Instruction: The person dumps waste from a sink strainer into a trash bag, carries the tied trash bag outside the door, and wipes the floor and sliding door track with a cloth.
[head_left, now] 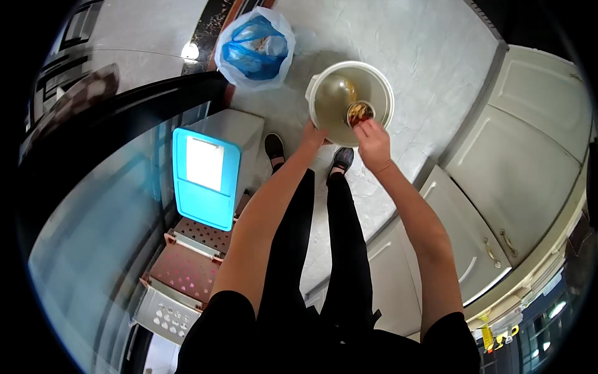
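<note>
A white round bucket (316, 107) is below me, with murky, pale-looking contents. My left hand (315, 134) grips its near-left rim; some of the fingers are hidden behind the wall. Over the bucket's right side, a small round cup (349, 122) holds dark red and yellowish bits of food scraps (360, 112). My right hand (372, 138) has its fingertips closed at the near edge of this cup, apparently pinching it. Inside the bucket, left of the cup, shows a rounded, shiny, translucent shape (336, 91) with a yellowish side; I cannot make out what it is.
Beyond the bucket to the left stands a trash bin lined with a white bag (283, 62) and a blue bag (252, 50). A bright blue lid (208, 202) and pink drawers (187, 274) are at left. Cream cabinets (504, 168) line the right. My shoes (341, 160) are near the bucket.
</note>
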Tool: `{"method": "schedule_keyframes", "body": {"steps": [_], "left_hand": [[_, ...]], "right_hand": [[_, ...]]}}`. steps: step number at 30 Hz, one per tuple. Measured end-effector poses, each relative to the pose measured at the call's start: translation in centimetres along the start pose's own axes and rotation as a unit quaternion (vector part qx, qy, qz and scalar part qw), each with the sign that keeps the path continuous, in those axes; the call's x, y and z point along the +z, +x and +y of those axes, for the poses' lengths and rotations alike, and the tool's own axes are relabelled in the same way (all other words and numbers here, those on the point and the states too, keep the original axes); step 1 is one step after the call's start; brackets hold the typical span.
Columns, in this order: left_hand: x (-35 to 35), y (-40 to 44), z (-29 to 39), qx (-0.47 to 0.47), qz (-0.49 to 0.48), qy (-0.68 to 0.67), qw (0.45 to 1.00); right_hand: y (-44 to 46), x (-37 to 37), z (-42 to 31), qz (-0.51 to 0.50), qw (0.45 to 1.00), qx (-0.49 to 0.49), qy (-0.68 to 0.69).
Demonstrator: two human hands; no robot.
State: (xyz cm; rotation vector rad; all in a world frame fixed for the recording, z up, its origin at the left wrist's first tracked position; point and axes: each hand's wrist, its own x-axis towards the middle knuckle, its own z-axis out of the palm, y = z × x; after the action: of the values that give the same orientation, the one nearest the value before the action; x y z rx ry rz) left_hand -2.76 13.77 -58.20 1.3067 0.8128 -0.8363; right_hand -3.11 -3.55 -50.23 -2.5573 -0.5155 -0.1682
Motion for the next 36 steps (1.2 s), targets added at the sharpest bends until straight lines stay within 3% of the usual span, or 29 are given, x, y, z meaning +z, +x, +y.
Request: {"method": "schedule_keyframes", "body": {"steps": [2, 5, 9, 11, 12, 13, 15, 17, 18, 20, 24, 26, 27, 30, 36], "left_hand": [[0.2, 3.0, -1.4, 0.048, -0.012, -0.047, 0.998], [-0.4, 6.2, -2.1, 0.043, -0.008, -0.007, 0.999], [-3.4, 8.2, -1.4, -0.016, -0.088, -0.004, 0.996], [-4.4, 7.0, 2.0, -0.087, -0.064, 0.264, 0.958], [-5.8, 7.1, 2.3, 0.08, -0.012, 0.388, 0.918], [-7.3, 7.0, 3.2, 0.244, 0.04, 0.492, 0.835], [-10.4, 7.1, 7.3, 0.479, 0.139, 0.547, 0.673], [-12.1, 7.2, 12.4, 0.526, 0.214, 0.58, 0.584], [-13.3, 7.8, 14.1, 0.527, 0.215, 0.58, 0.583], [-15.5, 9.2, 16.7, 0.538, 0.291, 0.677, 0.41], [-18.0, 9.9, 18.4, 0.459, 0.289, 0.727, 0.421], [-18.8, 9.3, 18.7, 0.408, 0.223, 0.759, 0.455], [-19.0, 9.4, 18.3, 0.511, 0.265, 0.698, 0.427], [-20.1, 8.7, 17.6, 0.535, 0.195, 0.676, 0.467], [-20.6, 7.0, 16.5, 0.543, 0.189, 0.652, 0.495]], "right_hand": [[0.5, 2.0, 1.8, -0.017, 0.999, 0.025, -0.037], [1.4, 5.3, 4.4, -0.005, 0.998, 0.029, -0.05], [1.7, 8.6, 6.1, -0.015, 0.997, 0.033, -0.065], [1.5, 9.7, 6.6, -0.032, 0.996, 0.04, -0.074], [1.4, 10.0, 6.6, -0.032, 0.996, 0.041, -0.073], [1.4, 10.2, 6.5, -0.035, 0.996, 0.048, -0.073], [1.5, 10.4, 6.1, -0.033, 0.995, 0.057, -0.073], [2.1, 10.1, 5.4, -0.026, 0.995, 0.056, -0.073], [2.5, 10.0, 5.1, -0.019, 0.996, 0.054, -0.074], [3.3, 9.9, 4.3, -0.012, 0.996, 0.051, -0.074], [6.6, 9.2, 1.9, 0.005, 0.997, 0.04, -0.067], [9.8, 9.4, -0.1, 0.037, 0.998, -0.012, -0.044], [11.2, 9.5, -1.0, 0.029, 0.999, -0.021, -0.034], [14.8, 11.4, -3.0, 0.038, 0.998, -0.035, 0.026], [20.3, 18.7, -4.3, 0.009, 0.993, -0.107, 0.039]]}}
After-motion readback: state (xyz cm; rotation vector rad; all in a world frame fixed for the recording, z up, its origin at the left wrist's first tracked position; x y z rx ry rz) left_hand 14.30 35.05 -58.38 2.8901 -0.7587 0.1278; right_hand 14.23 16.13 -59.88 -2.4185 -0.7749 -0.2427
